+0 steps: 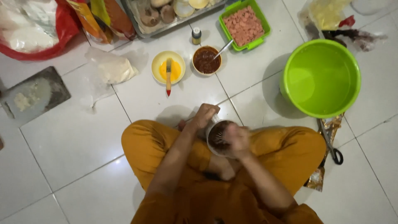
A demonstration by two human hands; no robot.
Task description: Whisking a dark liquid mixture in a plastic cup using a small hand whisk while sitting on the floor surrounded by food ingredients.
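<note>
Left hand [204,115] fingers clamped on white bowl [212,141] rim, right hand [237,139] fisted around whisk [219,138], over lap.

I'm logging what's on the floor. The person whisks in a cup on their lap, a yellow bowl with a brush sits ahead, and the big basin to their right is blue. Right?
Not quite: the big basin is green, not blue, as the head view shows. The rest holds: the right hand works a whisk in the cup, steadied by the left hand, and the yellow bowl with a brush sits ahead.
</note>
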